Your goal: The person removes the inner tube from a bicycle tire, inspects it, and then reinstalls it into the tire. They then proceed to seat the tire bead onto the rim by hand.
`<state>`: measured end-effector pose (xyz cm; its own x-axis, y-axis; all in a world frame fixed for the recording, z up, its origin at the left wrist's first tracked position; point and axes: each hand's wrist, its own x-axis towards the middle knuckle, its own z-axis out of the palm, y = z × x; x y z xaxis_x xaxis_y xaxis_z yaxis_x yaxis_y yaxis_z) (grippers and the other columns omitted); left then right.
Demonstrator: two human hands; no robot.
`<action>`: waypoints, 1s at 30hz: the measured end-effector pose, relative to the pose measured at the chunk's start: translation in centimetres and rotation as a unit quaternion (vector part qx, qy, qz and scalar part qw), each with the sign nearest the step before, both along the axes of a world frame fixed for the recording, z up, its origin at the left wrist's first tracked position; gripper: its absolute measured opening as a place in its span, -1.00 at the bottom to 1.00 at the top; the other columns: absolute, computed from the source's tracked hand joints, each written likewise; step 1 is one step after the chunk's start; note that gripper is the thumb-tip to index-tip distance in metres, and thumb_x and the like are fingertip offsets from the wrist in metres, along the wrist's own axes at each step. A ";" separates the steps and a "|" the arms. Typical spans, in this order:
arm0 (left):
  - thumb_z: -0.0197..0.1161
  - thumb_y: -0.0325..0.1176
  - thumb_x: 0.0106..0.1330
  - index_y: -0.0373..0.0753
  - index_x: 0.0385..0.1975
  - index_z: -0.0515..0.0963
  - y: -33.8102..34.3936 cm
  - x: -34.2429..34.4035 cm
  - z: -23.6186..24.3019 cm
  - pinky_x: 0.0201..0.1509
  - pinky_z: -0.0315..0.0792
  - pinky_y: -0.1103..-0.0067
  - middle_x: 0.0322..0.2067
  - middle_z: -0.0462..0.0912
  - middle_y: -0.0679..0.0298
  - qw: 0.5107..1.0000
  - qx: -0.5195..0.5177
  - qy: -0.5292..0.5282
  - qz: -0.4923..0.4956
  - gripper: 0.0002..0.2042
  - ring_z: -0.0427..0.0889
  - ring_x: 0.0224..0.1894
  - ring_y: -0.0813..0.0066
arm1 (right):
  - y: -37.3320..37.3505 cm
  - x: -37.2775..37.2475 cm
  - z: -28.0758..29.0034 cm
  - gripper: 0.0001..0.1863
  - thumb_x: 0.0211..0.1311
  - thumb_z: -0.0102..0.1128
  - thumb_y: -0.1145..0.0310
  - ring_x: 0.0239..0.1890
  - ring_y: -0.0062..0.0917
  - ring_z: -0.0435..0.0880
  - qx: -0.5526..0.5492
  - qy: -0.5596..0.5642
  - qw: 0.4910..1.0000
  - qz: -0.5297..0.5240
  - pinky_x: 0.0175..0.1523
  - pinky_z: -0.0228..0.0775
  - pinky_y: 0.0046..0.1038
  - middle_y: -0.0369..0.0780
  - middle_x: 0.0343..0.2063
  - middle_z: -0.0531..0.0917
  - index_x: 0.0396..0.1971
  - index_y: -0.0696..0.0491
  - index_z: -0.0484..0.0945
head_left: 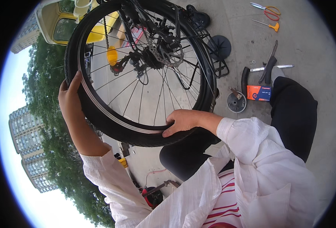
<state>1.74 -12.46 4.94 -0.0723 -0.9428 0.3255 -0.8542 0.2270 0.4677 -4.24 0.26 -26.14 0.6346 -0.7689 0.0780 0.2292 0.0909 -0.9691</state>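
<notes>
A bicycle wheel fills the upper middle, its black tyre around a silver rim with thin spokes. My left hand is closed round the tyre on the left side, thumb over the sidewall by the rim and the other fingers mostly hidden behind. Lower on the wheel, my right hand grips the tyre, its thumb lying on the sidewall and its fingers curling over the rim's inner edge. At the hub sit a brake disc and dark sprockets. The wheel is attached to the bicycle.
Scissors, a yellow-handled tool, a silver wrench and an orange-and-blue box lie on the concrete floor at right. A round metal-and-black part is near my bent leg. Yellow plastic furniture stands at upper left.
</notes>
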 end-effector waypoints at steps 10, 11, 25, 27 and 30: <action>0.29 0.04 0.26 -0.46 -0.03 0.54 -2.6 -1.8 1.7 -0.13 0.48 0.56 -0.27 0.67 0.15 0.965 0.004 -0.256 0.057 -0.42 0.65 -0.27 0.47 | -1.1 1.2 0.7 -0.24 -0.08 0.35 -0.35 -0.74 -0.47 0.44 0.000 -0.055 0.998 0.018 -0.64 0.28 -0.42 -0.21 -0.76 0.47 -0.47 0.21 0.65; 0.27 0.10 0.27 -0.46 -0.04 0.54 -3.3 -1.2 2.1 -0.12 0.48 0.54 -0.30 0.67 0.16 0.961 -0.002 -0.273 0.054 -0.38 0.65 -0.28 0.44 | -1.2 1.6 0.4 -0.26 -0.07 0.36 -0.33 -0.74 -0.48 0.44 -0.003 -0.061 0.998 0.019 -0.64 0.28 -0.42 -0.21 -0.76 0.48 -0.46 0.21 0.66; 0.27 0.07 0.32 -0.34 -0.28 0.56 -5.9 -3.2 3.0 -0.43 0.43 0.66 -0.52 0.59 0.34 0.973 0.082 -0.214 0.037 -0.53 0.55 -0.54 0.62 | -1.8 0.5 2.1 -0.41 0.05 0.43 -0.03 -0.30 -0.42 0.69 -0.013 -0.126 0.991 0.042 -0.19 0.46 -0.40 -0.13 -0.37 0.72 -0.20 0.25 0.65; 0.28 0.05 0.32 -0.32 -0.30 0.56 -6.5 -3.1 3.0 -0.47 0.43 0.66 -0.53 0.59 0.35 0.973 0.081 -0.214 0.031 -0.56 0.54 -0.57 0.62 | -1.9 0.8 2.2 -0.41 0.04 0.44 -0.03 -0.30 -0.41 0.69 -0.016 -0.129 0.991 0.035 -0.19 0.46 -0.40 -0.11 -0.37 0.72 -0.20 0.25 0.65; 0.24 0.06 0.35 -0.29 -0.24 0.60 -6.5 -3.5 2.8 -0.52 0.42 0.67 -0.53 0.60 0.40 0.974 0.080 -0.205 0.045 -0.56 0.53 -0.59 0.66 | -2.0 1.0 2.3 -0.40 0.03 0.44 -0.05 -0.30 -0.39 0.69 -0.025 -0.116 0.993 0.022 -0.19 0.46 -0.39 -0.09 -0.37 0.72 -0.20 0.25 0.65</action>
<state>-1.77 -18.97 7.75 -0.0800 -0.9875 0.1358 -0.9898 0.0948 0.1061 -3.22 -1.71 -23.84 0.6277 -0.7328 0.2628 0.4436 0.0593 -0.8943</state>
